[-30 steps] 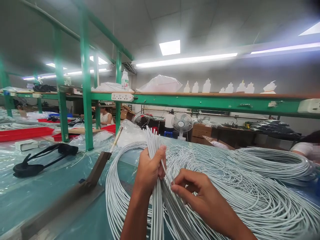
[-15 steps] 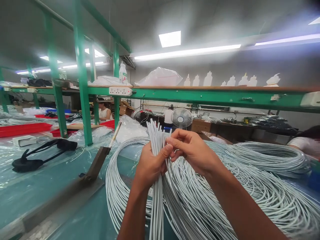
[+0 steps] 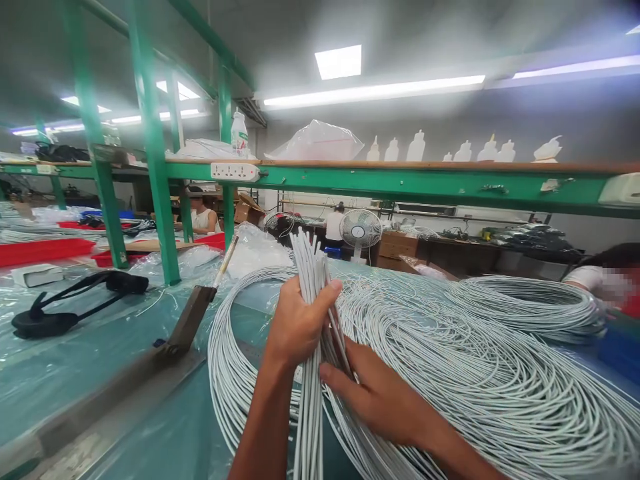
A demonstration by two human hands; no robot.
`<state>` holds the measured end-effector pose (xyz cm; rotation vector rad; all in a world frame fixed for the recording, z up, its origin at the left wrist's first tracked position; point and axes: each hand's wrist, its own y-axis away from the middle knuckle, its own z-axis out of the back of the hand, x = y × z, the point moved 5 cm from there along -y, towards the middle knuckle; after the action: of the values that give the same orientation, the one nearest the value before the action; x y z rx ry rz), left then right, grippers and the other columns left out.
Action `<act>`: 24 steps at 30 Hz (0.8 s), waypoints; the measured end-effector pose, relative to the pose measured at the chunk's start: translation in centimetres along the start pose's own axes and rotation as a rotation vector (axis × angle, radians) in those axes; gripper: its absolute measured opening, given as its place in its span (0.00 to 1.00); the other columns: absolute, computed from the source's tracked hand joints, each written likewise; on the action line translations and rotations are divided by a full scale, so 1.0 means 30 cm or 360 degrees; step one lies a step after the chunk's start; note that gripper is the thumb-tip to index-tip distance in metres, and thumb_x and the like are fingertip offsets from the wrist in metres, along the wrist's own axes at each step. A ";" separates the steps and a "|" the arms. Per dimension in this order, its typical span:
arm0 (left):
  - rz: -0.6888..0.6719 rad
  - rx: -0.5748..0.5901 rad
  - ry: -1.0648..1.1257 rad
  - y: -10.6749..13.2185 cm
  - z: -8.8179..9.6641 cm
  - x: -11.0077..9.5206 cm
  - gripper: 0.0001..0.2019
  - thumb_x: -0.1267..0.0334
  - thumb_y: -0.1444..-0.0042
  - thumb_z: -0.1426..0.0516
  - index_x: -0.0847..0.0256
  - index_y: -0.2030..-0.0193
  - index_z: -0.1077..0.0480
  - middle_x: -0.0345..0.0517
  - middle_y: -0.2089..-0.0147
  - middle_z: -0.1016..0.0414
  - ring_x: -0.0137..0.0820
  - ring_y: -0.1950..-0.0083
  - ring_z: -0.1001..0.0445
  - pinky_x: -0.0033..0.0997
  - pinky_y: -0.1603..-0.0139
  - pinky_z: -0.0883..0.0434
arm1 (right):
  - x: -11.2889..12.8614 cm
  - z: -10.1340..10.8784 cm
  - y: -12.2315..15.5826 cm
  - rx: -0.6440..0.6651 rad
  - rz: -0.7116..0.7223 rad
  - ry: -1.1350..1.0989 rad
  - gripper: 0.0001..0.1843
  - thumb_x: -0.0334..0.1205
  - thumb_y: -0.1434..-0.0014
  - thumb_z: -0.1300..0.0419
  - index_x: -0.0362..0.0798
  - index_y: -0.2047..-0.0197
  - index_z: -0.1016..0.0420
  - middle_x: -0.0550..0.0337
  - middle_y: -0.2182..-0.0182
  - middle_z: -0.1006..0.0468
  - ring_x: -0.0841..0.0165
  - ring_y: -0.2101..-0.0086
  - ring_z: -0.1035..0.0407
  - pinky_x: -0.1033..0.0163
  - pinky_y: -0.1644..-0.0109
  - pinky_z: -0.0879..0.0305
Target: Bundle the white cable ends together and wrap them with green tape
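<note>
My left hand is wrapped round an upright bundle of pale grey cable ends, whose cut tips stick up above my thumb. My right hand sits lower, just right of the bundle, fingers closed among the loose strands under my left hand. Whether it grips one strand is hidden. Both hands hover over a large coil of the same grey cable spread on the green table.
A long metal cutter blade with a wooden handle lies at the left. A black tool rests further left. Another cable coil lies at the right, by a seated person's sleeve. Green shelf frame, fan behind.
My right hand rose to the tips of the bundle, then dropped back down below my left hand. The left hand kept its hold on the bundle.
</note>
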<state>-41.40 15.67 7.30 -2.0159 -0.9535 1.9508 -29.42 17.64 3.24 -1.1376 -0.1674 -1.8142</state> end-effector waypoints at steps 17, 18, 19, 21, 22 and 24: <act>-0.0175 -0.0157 -0.0265 0.015 0.023 -0.058 0.12 0.56 0.49 0.36 0.63 0.66 0.27 0.41 0.73 0.28 0.30 0.70 0.31 0.28 0.69 0.36 | -0.001 -0.099 0.024 -0.0315 -0.0036 0.0001 0.14 0.48 0.30 0.56 0.51 0.61 0.36 0.63 0.79 0.35 0.68 0.79 0.41 0.61 0.75 0.51; -0.0204 -0.0103 -0.0249 0.015 0.014 -0.058 0.11 0.57 0.49 0.37 0.63 0.65 0.27 0.43 0.69 0.27 0.31 0.67 0.30 0.28 0.67 0.35 | -0.001 -0.108 0.034 -0.0320 -0.0036 -0.0080 0.15 0.49 0.30 0.57 0.52 0.60 0.35 0.63 0.78 0.34 0.68 0.78 0.39 0.61 0.74 0.49; -0.0224 -0.0024 -0.0206 0.014 0.003 -0.057 0.10 0.58 0.48 0.37 0.63 0.64 0.27 0.44 0.66 0.26 0.32 0.64 0.29 0.28 0.64 0.34 | 0.000 -0.113 0.044 -0.0324 -0.0037 -0.0127 0.15 0.49 0.30 0.57 0.52 0.59 0.34 0.63 0.77 0.34 0.68 0.77 0.39 0.61 0.74 0.48; -0.0203 0.0152 -0.0041 0.013 -0.020 -0.047 0.09 0.59 0.44 0.41 0.63 0.65 0.28 0.45 0.65 0.25 0.32 0.63 0.27 0.28 0.62 0.32 | 0.003 -0.111 0.055 -0.0306 -0.0062 -0.0127 0.14 0.48 0.31 0.56 0.51 0.55 0.33 0.63 0.77 0.34 0.69 0.78 0.41 0.62 0.74 0.47; -0.0167 0.0233 0.0067 0.014 -0.029 -0.041 0.09 0.59 0.42 0.42 0.64 0.67 0.29 0.44 0.67 0.26 0.31 0.66 0.27 0.28 0.65 0.32 | 0.005 -0.103 0.055 -0.0266 -0.0078 -0.0101 0.14 0.46 0.31 0.55 0.51 0.54 0.32 0.64 0.77 0.34 0.69 0.78 0.42 0.63 0.75 0.47; -0.0069 0.0371 0.0276 0.017 -0.042 -0.032 0.11 0.59 0.40 0.44 0.63 0.70 0.33 0.40 0.76 0.31 0.26 0.77 0.31 0.25 0.75 0.35 | 0.005 -0.074 0.039 -0.0090 -0.0073 -0.0086 0.13 0.44 0.31 0.53 0.48 0.57 0.31 0.63 0.75 0.33 0.70 0.75 0.38 0.64 0.71 0.41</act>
<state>-39.97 15.14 7.98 -1.9749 -0.6890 1.7401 -29.93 15.70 1.72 -1.2321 -0.1763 -1.8398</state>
